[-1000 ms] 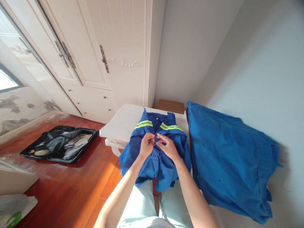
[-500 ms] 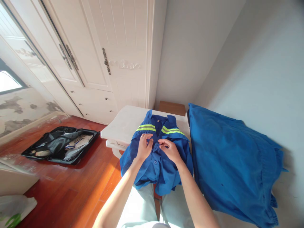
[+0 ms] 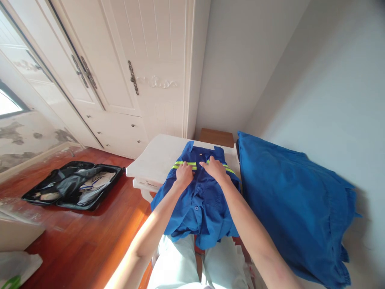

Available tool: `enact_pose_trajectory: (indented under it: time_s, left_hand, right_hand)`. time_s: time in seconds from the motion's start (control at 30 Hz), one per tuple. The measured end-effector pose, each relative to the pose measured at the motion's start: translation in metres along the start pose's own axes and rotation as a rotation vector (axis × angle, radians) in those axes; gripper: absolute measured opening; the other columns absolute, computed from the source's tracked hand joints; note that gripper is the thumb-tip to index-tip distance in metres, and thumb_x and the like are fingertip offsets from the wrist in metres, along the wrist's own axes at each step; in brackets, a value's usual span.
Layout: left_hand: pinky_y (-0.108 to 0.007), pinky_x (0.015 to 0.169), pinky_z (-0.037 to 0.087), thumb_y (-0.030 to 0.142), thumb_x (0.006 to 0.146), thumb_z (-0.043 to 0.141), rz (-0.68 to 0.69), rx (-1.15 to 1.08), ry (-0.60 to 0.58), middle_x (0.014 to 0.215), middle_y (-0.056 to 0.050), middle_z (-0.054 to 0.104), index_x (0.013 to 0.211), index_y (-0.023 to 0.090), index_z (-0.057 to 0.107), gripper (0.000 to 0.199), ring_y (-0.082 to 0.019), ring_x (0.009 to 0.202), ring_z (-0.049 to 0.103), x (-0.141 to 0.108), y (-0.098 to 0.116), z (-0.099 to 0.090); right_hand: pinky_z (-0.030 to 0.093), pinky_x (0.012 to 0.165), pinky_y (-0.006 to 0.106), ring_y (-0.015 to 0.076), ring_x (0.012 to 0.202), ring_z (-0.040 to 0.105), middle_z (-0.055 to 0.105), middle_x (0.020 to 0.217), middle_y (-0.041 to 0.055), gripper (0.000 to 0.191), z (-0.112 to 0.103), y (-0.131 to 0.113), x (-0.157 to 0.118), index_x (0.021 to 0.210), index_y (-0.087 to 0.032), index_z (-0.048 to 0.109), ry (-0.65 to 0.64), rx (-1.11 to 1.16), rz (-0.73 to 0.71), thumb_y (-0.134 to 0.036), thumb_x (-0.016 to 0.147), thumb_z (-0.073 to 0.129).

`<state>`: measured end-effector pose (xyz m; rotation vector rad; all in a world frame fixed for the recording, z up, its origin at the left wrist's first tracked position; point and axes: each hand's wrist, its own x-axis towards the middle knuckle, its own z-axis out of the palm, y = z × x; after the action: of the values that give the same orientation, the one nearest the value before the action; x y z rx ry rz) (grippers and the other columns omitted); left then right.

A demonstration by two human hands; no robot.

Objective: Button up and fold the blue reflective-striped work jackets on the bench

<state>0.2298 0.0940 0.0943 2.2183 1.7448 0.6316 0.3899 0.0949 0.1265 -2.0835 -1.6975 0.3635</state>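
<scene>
A blue work shirt (image 3: 210, 200) with yellow-green reflective stripes lies front up, its collar at the far end and its hem hanging toward my legs. My left hand (image 3: 184, 175) is on the left front panel beside the stripe, fingers curled down onto the cloth at its opening edge. Over the right front panel, my right hand (image 3: 215, 169) touches near the other stripe, thumb stretched out apart from the fingers. Below both hands a button (image 3: 196, 208) shows on the placket. Part of each stripe is hidden under the hands.
The shirt rests on a white table (image 3: 159, 154). To the right lies a large pile of blue cloth (image 3: 294, 200) by the wall. An opened black suitcase (image 3: 99, 200) holding clothes is on the wooden floor. A white wardrobe (image 3: 162, 52) stands behind.
Both hands have moved up the shirt, away from the middle of the placket to beside the reflective stripes. The placket they were handling now lies free.
</scene>
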Motion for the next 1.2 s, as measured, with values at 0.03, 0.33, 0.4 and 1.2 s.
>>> enact_pose_trajectory:
  time_s: [0.03,0.33,0.4,1.2]
  left_hand:
    - [-0.037,0.086,0.049,0.017,0.079,0.067,0.004,0.015,0.004,0.106,-0.018,0.065,0.087,0.014,0.074,0.011,-0.031,0.101,0.062,0.0,0.0,0.003]
    - [-0.031,0.082,0.047,0.026,0.092,0.054,0.13,-0.037,0.088,0.092,-0.011,0.067,0.085,0.02,0.075,0.023,-0.024,0.09,0.063,-0.002,-0.006,0.007]
    - [-0.034,0.086,0.045,0.029,0.093,0.054,0.167,-0.076,0.159,0.091,-0.011,0.068,0.084,0.021,0.075,0.024,-0.025,0.093,0.061,-0.002,-0.002,0.003]
    - [-0.028,0.078,0.047,0.026,0.098,0.049,0.275,-0.085,0.058,0.094,-0.009,0.074,0.097,0.018,0.074,0.026,-0.021,0.089,0.069,-0.018,0.044,-0.044]
  right_hand:
    - [0.05,0.083,0.047,0.0411,0.102,0.066,0.068,0.103,0.0293,0.057,0.006,0.002,0.006,0.112,-0.008,0.061,-0.019,0.004,0.015,-0.053,0.079,0.069]
    - [0.055,0.075,0.038,0.0296,0.085,0.072,0.073,0.092,0.0153,0.038,0.026,0.022,0.006,0.115,-0.012,0.063,-0.021,0.277,-0.054,-0.02,0.079,0.065]
    - [0.057,0.069,0.034,0.0231,0.076,0.072,0.074,0.09,0.0087,0.047,0.025,0.026,0.003,0.128,-0.014,0.056,-0.021,0.47,-0.086,-0.025,0.083,0.06]
    - [0.059,0.074,0.035,0.0216,0.081,0.071,0.074,0.096,0.0083,0.054,0.001,0.022,-0.046,0.133,-0.017,0.057,0.277,0.71,-0.289,-0.031,0.081,0.064]
